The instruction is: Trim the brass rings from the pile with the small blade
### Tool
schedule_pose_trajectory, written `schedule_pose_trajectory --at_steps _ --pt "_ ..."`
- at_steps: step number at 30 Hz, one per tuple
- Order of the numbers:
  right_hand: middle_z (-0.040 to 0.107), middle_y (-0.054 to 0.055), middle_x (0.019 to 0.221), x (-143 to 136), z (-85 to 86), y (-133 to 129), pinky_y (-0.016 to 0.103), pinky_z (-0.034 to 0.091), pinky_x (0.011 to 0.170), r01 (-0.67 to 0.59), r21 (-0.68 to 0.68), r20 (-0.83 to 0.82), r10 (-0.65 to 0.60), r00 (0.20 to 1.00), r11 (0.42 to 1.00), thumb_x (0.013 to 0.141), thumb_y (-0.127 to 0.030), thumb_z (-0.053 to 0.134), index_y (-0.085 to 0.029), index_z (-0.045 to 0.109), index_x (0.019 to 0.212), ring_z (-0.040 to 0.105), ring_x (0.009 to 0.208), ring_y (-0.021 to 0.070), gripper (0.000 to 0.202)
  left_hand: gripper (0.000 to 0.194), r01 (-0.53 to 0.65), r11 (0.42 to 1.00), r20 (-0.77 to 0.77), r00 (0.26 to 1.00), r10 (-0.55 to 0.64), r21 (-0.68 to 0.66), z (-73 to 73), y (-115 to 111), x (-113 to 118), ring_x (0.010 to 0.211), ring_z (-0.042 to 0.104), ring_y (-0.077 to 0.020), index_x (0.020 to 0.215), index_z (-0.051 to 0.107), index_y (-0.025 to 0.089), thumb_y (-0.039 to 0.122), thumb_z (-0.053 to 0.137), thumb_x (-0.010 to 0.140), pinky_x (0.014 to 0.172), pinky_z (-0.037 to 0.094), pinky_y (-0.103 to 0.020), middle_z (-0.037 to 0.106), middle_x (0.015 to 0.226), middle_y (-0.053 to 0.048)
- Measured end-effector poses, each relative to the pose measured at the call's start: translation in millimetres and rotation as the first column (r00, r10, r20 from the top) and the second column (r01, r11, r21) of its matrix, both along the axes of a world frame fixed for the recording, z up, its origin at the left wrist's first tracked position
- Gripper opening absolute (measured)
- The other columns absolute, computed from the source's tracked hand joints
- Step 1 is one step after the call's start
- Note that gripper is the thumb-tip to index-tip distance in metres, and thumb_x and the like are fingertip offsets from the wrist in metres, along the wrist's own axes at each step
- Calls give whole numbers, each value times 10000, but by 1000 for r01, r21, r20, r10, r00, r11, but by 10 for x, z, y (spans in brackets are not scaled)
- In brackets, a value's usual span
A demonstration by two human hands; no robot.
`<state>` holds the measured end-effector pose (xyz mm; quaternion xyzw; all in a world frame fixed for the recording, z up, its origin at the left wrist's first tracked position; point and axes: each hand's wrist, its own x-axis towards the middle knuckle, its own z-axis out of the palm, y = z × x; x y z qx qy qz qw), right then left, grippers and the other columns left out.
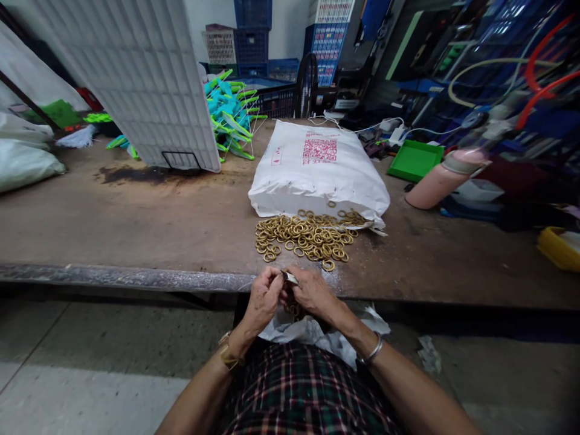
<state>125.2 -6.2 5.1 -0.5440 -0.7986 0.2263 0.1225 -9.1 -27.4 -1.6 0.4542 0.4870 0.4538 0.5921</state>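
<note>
Brass-coloured rings (pixel 310 237) lie in a loose heap near the table's front edge, at the mouth of a white sack (pixel 317 163) with red print. Just in front of that edge, my left hand (pixel 266 296) is closed in a pinch on something small that I cannot make out. My right hand (pixel 312 293) touches it from the right, its fingers closed around a small pale object, too small to name. Below my hands, more rings (pixel 294 309) rest over white plastic (pixel 317 335) on my lap.
On the wooden table (pixel 181 223) a grey ribbed panel (pixel 136 78) stands at the left, with green and turquoise clips (pixel 233 115) behind it. To the right are a green tray (pixel 415 160), a pink bottle (pixel 437 184) and a yellow container (pixel 559 249).
</note>
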Motion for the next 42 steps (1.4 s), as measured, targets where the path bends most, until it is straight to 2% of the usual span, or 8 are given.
schedule_pose_trajectory --at_steps 7,12,15,21,28,30,36,42 --pt "652 74 745 -31 53 64 256 267 539 55 -39 216 -45 975 998 753 -160 373 -172 561 973 559 641 172 290 297 4 1000 51 999 -3 -16 82 -75 -22 433 467 -56 703 439 167 446 526 760 446 393 -187 499 581 48" --pt "660 72 804 -104 49 259 251 295 557 139 28 230 -142 963 990 804 -189 356 -196 513 1058 591 687 176 299 276 132 981 356 932 -75 -140 199 -168 -35 452 486 -72 730 450 172 424 561 752 457 417 -209 527 603 35" --pt "657 75 801 -220 31 363 252 316 576 175 72 200 -186 962 982 820 -204 355 -193 502 1041 599 707 182 266 255 139 959 522 853 10 -246 162 -166 -53 520 516 -83 743 461 161 387 581 747 448 416 -195 568 682 -5" --pt "652 74 858 -371 -9 477 257 342 616 126 100 212 -144 966 987 808 -199 392 -206 453 1085 603 760 190 284 208 52 934 586 790 178 -353 72 -115 -169 574 545 -95 754 511 123 303 611 722 440 418 -180 605 751 -56" --pt "655 66 843 -350 -18 495 253 322 599 139 115 222 -162 962 984 782 -120 393 -205 483 1051 608 757 178 296 193 149 898 700 682 210 -414 57 -66 -248 525 526 -90 829 540 166 265 622 686 420 388 -170 578 657 -7" --pt "657 63 823 -344 -23 508 256 312 591 163 130 215 -188 958 978 790 -132 394 -202 507 1012 606 750 178 259 187 163 884 709 668 228 -438 35 -43 -249 538 528 -90 770 552 144 286 634 679 426 393 -172 564 645 -6" --pt "640 66 783 -298 -50 560 255 281 574 240 129 165 -260 951 962 813 -162 394 -180 541 924 570 691 155 185 223 86 886 636 728 256 -455 64 57 -238 580 544 -88 676 512 134 283 675 653 444 403 -167 566 668 -4" --pt "542 0 662 -191 63 406 217 300 574 172 47 -229 -157 961 984 850 -247 352 -174 513 753 455 604 107 201 305 -57 941 396 898 195 -333 55 132 -155 473 460 -54 824 493 182 394 647 668 387 293 -142 525 611 48"
